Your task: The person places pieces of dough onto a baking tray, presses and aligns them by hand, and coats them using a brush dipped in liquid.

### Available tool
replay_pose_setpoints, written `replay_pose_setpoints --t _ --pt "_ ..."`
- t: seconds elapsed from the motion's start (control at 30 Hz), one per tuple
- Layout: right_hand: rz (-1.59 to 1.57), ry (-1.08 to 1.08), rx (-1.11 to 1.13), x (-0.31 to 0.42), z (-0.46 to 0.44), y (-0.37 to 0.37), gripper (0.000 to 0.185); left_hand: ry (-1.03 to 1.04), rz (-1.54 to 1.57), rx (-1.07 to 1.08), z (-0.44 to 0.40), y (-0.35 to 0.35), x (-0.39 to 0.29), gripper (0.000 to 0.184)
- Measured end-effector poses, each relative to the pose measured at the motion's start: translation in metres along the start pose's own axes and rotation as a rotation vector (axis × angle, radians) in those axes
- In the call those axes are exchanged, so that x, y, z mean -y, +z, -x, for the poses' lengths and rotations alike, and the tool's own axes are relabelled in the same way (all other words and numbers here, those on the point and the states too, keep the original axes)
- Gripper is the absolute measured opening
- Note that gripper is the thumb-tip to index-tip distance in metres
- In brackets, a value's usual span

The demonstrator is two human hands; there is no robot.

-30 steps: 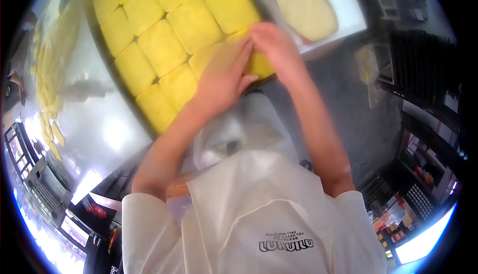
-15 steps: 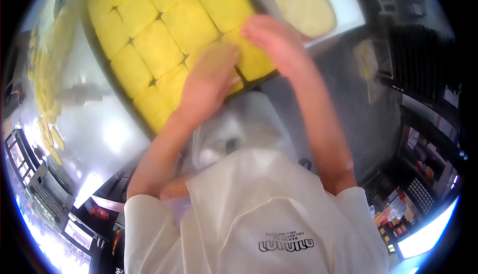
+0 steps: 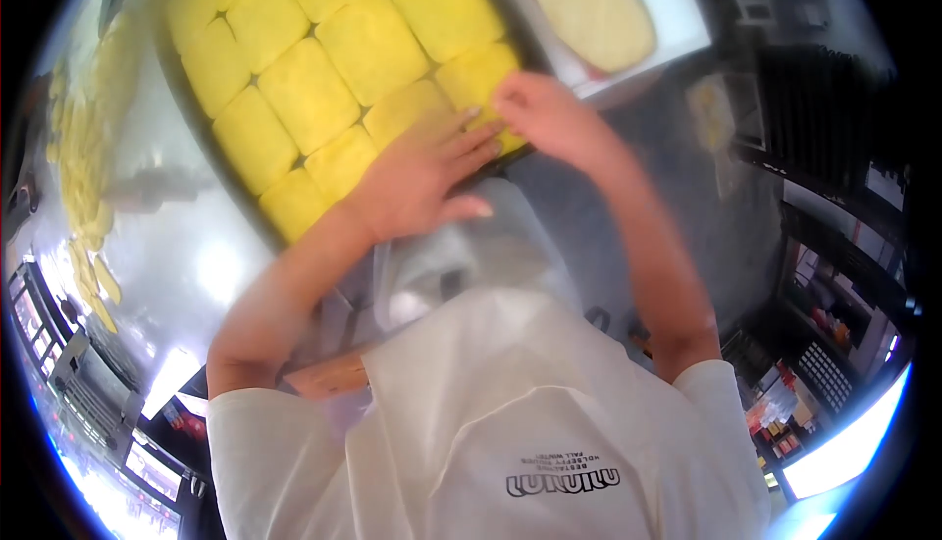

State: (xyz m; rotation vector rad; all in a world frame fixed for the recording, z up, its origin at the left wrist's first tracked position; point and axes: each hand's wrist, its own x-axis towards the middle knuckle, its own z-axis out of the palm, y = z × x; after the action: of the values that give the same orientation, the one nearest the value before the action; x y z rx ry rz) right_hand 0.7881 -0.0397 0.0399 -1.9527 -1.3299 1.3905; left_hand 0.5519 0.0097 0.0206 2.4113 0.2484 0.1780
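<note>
while left hand [image 3: 417,177] spreads its fingers across the tray edge [image 3: 520,35], right hand [image 3: 551,120] curls its together over yellow squares [image 3: 368,45].

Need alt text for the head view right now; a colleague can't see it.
A person's left hand, fingers spread, and right hand are close together at the near right corner of a dark-edged tray of yellow squares. A pale oval slab lies to the tray's right.

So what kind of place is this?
Probably a bakery or kitchen: there's a dark tray of yellow squares that look like dough, a pale slab beside it, and a shiny table.
</note>
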Motion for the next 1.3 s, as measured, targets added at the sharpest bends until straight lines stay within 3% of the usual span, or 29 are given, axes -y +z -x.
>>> replay_pose_setpoints --t 0.13,0.23,0.43,0.53,0.63,0.77,0.87,0.9,1.0,1.3 --pt "0.148 -0.075 -0.009 0.001 -0.004 -0.001 0.021 -0.006 -0.016 0.004 0.002 0.003 0.001 0.072" --pt "0.089 0.035 0.039 0.015 0.001 -0.012 0.021 -0.025 0.000 -0.043 0.003 0.004 0.001 0.072" --pt "0.466 -0.156 0.037 -0.003 -0.009 0.000 0.024 -0.047 -0.021 -0.024 0.003 0.003 0.000 0.072" --pt "0.457 -0.165 0.079 0.004 -0.014 -0.004 0.023 -0.044 -0.017 -0.041 0.007 0.002 0.000 0.072" --pt "0.239 0.054 0.208 0.032 -0.005 -0.025 0.025 -0.088 0.032 -0.103 0.013 0.002 -0.003 0.071" --pt "-0.017 0.015 0.130 0.057 -0.005 -0.041 0.025 -0.217 0.117 -0.211 0.029 -0.013 -0.019 0.066" --pt "0.092 0.134 0.272 0.062 -0.005 -0.020 0.027 -0.291 0.123 -0.307 0.045 -0.015 -0.034 0.062" --pt "-0.017 0.161 0.340 0.028 -0.014 -0.010 0.028 -0.303 0.129 -0.328 0.051 -0.013 -0.040 0.061" --pt "0.025 0.213 0.308 0.021 -0.017 -0.003 0.028 -0.344 0.129 -0.374 0.070 0.000 -0.054 0.059" --pt "-0.153 0.026 0.128 0.053 -0.003 -0.010 0.028 -0.355 -0.031 -0.340 0.096 0.011 -0.060 0.057"
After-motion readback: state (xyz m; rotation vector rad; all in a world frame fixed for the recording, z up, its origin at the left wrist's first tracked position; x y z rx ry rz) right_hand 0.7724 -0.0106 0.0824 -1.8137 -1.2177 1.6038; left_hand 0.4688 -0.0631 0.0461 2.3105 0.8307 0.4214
